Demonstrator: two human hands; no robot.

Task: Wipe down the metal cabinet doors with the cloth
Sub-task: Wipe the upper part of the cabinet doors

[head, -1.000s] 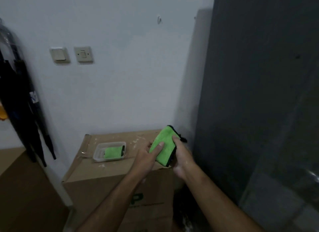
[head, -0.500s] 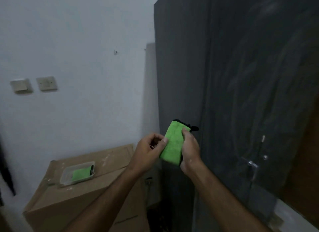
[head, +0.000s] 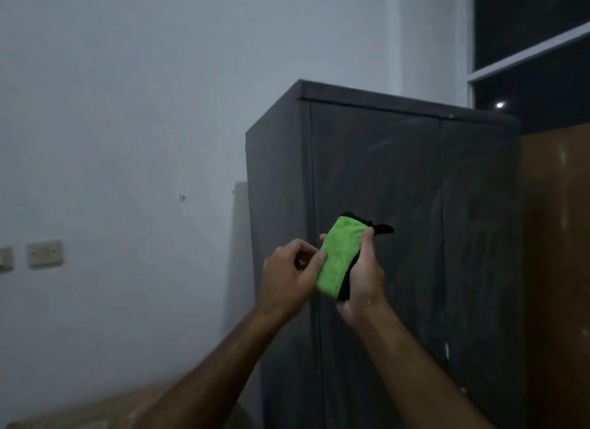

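A folded green cloth [head: 339, 258] with a black edge is upright between both hands, in front of the dark grey metal cabinet [head: 376, 179]. My right hand [head: 364, 278] grips the cloth's right side, thumb over its top edge. My left hand [head: 289, 277] pinches the cloth's left edge with thumb and fingers. The cabinet has two shut doors, and the left door [head: 380, 160] lies behind the cloth. The right door [head: 479, 237] reaches to the cabinet's right edge. The cloth is held away from the doors, not touching them.
A pale wall [head: 127, 109] lies to the left with two switch plates [head: 44, 253]. A cardboard box top [head: 95, 412] shows at bottom left. A brown wooden panel [head: 557, 269] stands right of the cabinet, with a dark window [head: 530, 29] above.
The view has swung up and to the right, so the cabinet's top and both doors now show. The box with the tray has dropped out of view. Both hands rose with the cloth.
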